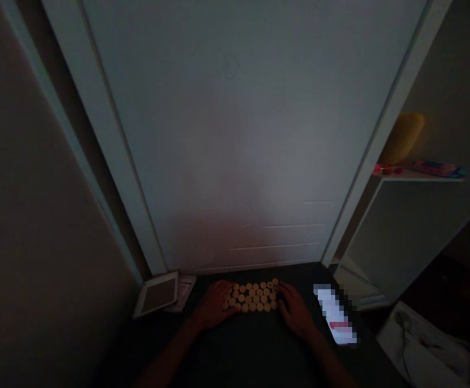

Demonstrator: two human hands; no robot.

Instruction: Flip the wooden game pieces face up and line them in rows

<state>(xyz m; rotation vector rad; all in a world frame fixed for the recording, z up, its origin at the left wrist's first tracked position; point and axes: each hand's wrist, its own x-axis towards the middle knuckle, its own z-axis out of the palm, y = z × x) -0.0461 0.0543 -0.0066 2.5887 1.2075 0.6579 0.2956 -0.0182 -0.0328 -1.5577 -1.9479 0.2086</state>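
A cluster of several small round tan discs (253,297) lies packed together on a dark tabletop (259,350), close to a pale door. My left hand (214,307) rests flat at the cluster's left edge, fingers touching the discs. My right hand (297,311) rests at the right edge, fingers against the discs. Neither hand grips anything. The scene is very dim.
A tablet-like frame (158,293) leans at the table's back left with a card (183,291) beside it. A bright blurred rectangle (335,315) lies to the right. A white shelf (416,175) holds a yellow object (404,137) and colourful items. White cloth (428,345) lies at lower right.
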